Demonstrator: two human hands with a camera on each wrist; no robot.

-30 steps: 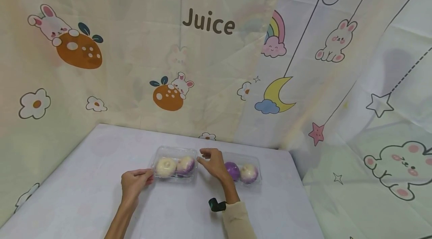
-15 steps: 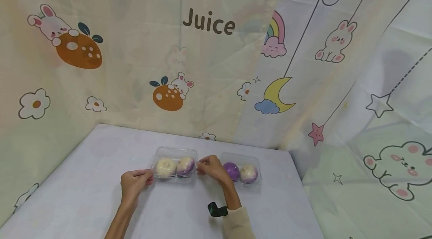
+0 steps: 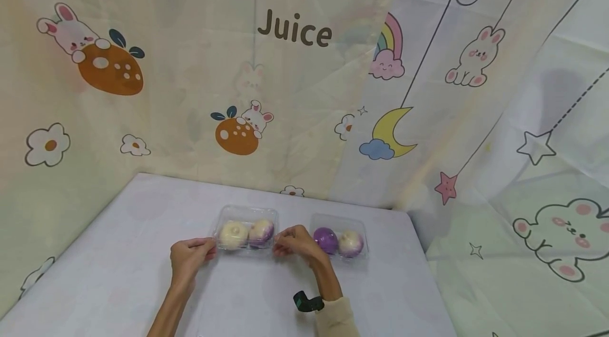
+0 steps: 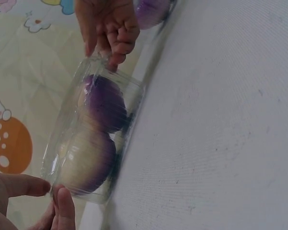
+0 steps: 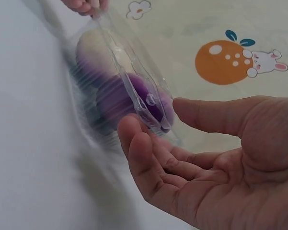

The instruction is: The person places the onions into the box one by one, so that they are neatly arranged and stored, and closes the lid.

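Observation:
A clear plastic clamshell box (image 3: 227,212) stands on the table, with two round cream-and-purple vegetables (image 3: 261,233) inside. My left hand (image 3: 191,259) pinches its left rim between thumb and fingers. At the opposite end is my right hand (image 3: 302,243), thumb and bent fingers on either side of the box's rim. In the right wrist view the thumb (image 5: 201,114) touches the lid's edge, and the fingertips (image 5: 130,128) curl beneath it. A slit shows between lid and base along that side of the clamshell box (image 5: 134,62).
A second clear clamshell box (image 3: 333,219) stands just right of my right hand, holding a purple round vegetable (image 3: 326,241) and a cream-and-purple one (image 3: 351,243). The white table (image 3: 247,300) ends at printed cloth curtains (image 3: 181,89) behind and at both sides.
My right hand has come down and left from above the gap between the boxes to the right rim of the left box, its fingers closing in. The left hand stays put.

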